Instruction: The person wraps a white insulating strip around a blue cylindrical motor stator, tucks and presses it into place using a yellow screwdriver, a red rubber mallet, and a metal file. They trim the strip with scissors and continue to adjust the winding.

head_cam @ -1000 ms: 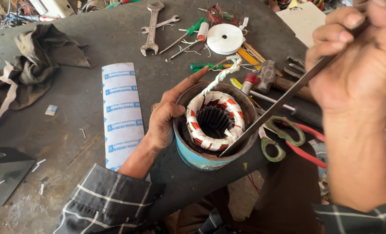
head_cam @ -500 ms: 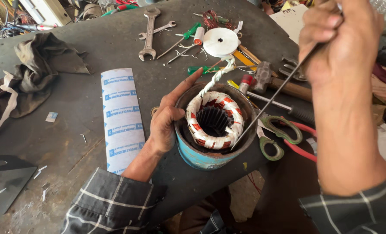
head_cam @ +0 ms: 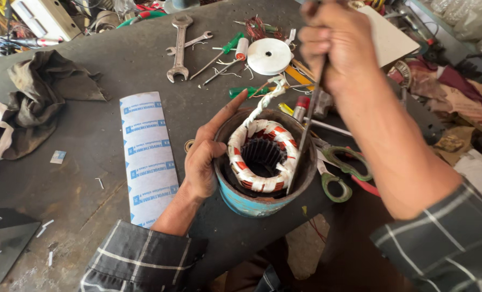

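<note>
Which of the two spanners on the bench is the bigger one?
The long open-ended spanner, lying upright in the view with its jaw toward the camera. The smaller spanner lies angled beside its shaft and is much shorter and thinner.

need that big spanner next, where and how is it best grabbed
Grip the large spanner around its bare middle shank, coming straight down from above. It lies flat on the table, and a smaller wrench crosses near its upper part, so the lower shank probably gives the clearest pinch.
</note>
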